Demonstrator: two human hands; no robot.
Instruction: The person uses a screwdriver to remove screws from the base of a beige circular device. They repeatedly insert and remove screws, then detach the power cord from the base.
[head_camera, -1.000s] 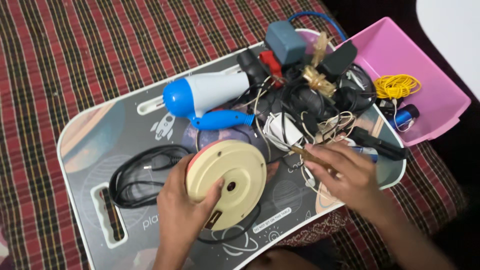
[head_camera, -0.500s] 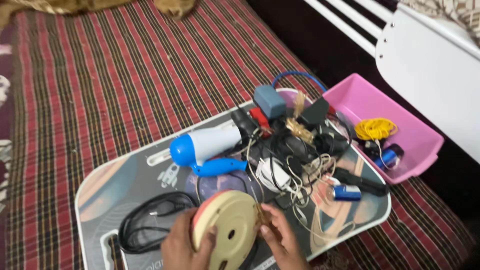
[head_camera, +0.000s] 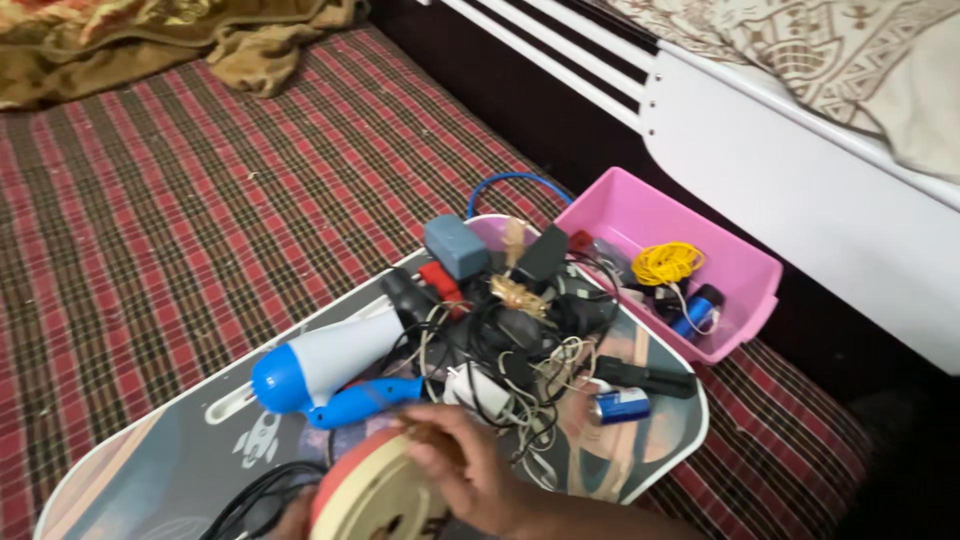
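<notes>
My right hand (head_camera: 462, 468) lies over the top rim of a cream round disc (head_camera: 372, 498) with a red edge, fingers curled on it. The disc is tipped up at the bottom of the view, over a lap tray (head_camera: 150, 470) with a space print. Only a sliver of my left hand (head_camera: 296, 516) shows, against the disc's left rim. Just beyond my fingers lie a blue and white hair dryer (head_camera: 320, 372) and a tangle of cables and chargers (head_camera: 505, 335).
A pink bin (head_camera: 742, 262) right of the tray holds a yellow wire coil (head_camera: 668, 263) and small parts. A blue cylinder (head_camera: 620, 406) and a coiled black cable (head_camera: 258, 497) lie on the tray. Checked bedding (head_camera: 200, 200) surrounds it; a white bed frame (head_camera: 800, 150) stands at the right.
The view has tilted up and away from the tray. My right hand left the cable tangle and came onto the disc, which now stands tipped up instead of lying flat.
</notes>
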